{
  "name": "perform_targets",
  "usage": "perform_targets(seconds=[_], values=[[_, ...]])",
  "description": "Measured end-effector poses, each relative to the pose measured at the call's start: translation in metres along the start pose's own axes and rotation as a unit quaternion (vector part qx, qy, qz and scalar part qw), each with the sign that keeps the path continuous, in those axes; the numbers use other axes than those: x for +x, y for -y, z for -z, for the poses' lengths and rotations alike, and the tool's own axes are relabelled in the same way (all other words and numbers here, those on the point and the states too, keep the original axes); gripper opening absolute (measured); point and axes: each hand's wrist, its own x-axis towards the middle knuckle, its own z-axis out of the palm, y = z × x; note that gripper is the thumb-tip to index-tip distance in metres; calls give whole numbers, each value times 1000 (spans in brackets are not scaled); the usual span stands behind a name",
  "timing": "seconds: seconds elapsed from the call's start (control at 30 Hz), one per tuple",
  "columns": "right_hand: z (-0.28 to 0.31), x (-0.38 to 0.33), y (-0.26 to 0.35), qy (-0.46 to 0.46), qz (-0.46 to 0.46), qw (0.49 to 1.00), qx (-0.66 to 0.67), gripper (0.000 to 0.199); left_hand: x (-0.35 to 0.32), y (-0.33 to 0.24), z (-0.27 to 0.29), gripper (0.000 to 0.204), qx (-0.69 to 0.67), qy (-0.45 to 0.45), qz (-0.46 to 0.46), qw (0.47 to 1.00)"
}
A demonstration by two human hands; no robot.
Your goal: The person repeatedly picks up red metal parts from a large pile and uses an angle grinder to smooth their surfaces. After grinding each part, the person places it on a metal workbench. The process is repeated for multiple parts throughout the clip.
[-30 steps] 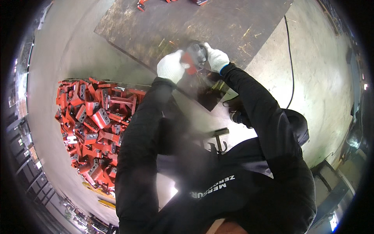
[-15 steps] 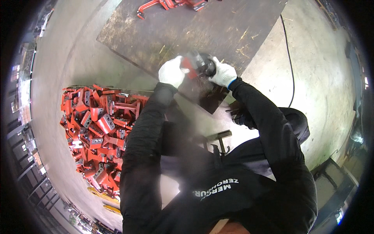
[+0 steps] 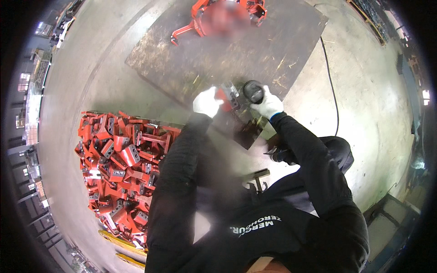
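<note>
My left hand [image 3: 207, 103], in a white glove, is closed on a red metal bracket [image 3: 222, 96] with a grey block at its end, over the near corner of a dark worktable [image 3: 236, 54]. To its right, my right hand [image 3: 270, 103], gloved too, grips a round black object [image 3: 253, 92] by its side; its exact kind I cannot make out. A small gap separates the black object from the bracket's grey block. Below both hands, dark clutter near the table corner is blurred.
Several red brackets [image 3: 225, 18] lie at the table's far edge. A large heap of red brackets [image 3: 123, 159] stands at my left, with yellow bars [image 3: 120, 241] under it. A black cable [image 3: 334, 86] runs along the floor at right. A small metal stand [image 3: 257, 177] is near my legs.
The black object in my right hand has moved away from the bracket, opening a gap. My view has shifted, bringing more of the far brackets into sight.
</note>
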Motion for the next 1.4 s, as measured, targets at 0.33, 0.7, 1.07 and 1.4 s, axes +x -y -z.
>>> perform_targets(seconds=[0.33, 0.7, 1.07, 1.4], values=[[162, -27, 31, -119, -135, 891, 416, 39, 4, -19, 17, 61, 60, 136, 33, 988], [197, -40, 37, -187, -133, 800, 555, 43, 161, -43, 102, 31, 208, -180, -151, 950], [189, -25, -4, -98, -71, 842, 526, 36, 120, -80, 143, 55, 86, -296, -51, 950], [157, -15, 27, -75, -57, 883, 460, 37, -317, 189, 128, 22, 125, -384, 438, 803]])
